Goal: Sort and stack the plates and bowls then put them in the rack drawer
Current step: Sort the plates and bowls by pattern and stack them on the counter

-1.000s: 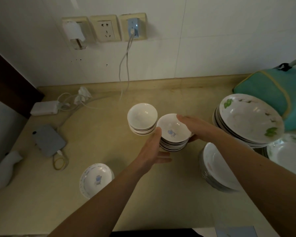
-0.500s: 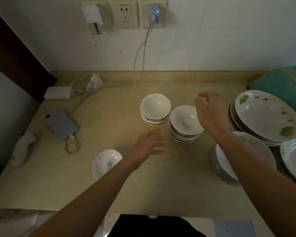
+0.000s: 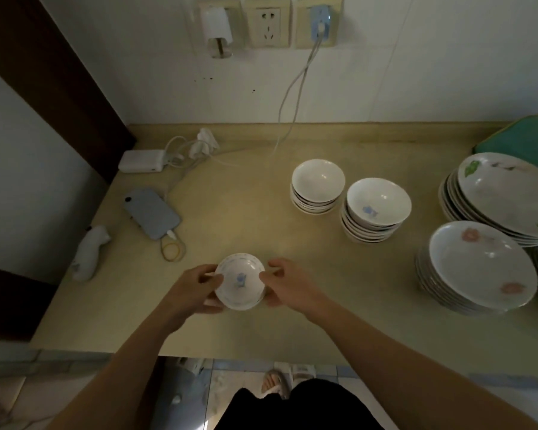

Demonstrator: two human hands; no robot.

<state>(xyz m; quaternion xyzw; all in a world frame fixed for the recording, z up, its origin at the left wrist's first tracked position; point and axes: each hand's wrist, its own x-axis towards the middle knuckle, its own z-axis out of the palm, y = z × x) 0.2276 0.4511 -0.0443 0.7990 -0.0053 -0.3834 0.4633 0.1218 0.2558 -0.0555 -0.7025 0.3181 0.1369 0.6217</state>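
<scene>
Blue-patterned small bowl (image 3: pixel 240 282) upright near counter front; bowl stacks (image 3: pixel 375 212) farther back.

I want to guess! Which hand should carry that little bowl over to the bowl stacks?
Probably the right hand. It already holds the small white bowl with a blue mark, and both stacks of white bowls stand on its side; the left hand would cross over.

Small bowl (image 3: pixel 240 285) near centre on counter (image 3: pixel 292 330), between both hands. Two bowl stacks (image 3: pixel 348 200) farther right, side by side. Plate stacks (image 3: pixel 491 231) far right. Phone (image 3: pixel 151 212) left.
</scene>
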